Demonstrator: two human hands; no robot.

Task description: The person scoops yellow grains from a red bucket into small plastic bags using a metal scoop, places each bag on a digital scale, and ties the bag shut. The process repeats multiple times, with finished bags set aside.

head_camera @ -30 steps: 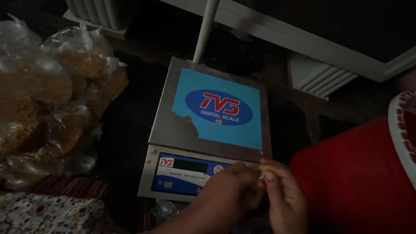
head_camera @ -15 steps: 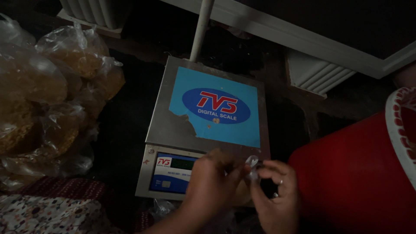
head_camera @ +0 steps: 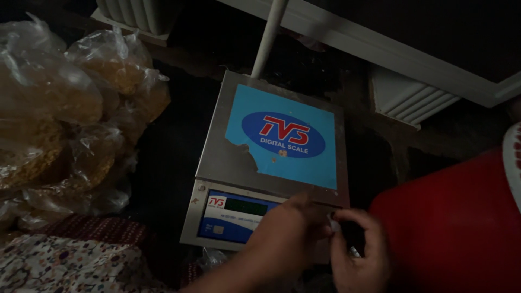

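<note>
At far left, a heap of clear plastic bags (head_camera: 65, 119) filled with a golden-brown food lies well apart from the hands. A patterned cloth (head_camera: 70, 263) shows at lower left.

In the middle stands 1 scale (head_camera: 271, 163), its steel pan bearing a torn blue sticker. Its display panel (head_camera: 239, 214) faces the person; the reading is too dim to tell. A white pole (head_camera: 268, 35) rises behind the pan.

The left hand (head_camera: 282, 239) covers the right part of the front panel, fingers curled down; whether they press a key cannot be told. The right hand (head_camera: 358, 252) sits just beside it at the pan's front right corner, thumb and forefinger pinched on a small pale object (head_camera: 335, 225), too small to identify.

At right, a red container (head_camera: 450, 228) stands near the right hand.

Judgement: the step in hand appears to be readying the scale at its front edge. Any following move calls for both hands clearing the pan and panel so the display is readable.
</note>
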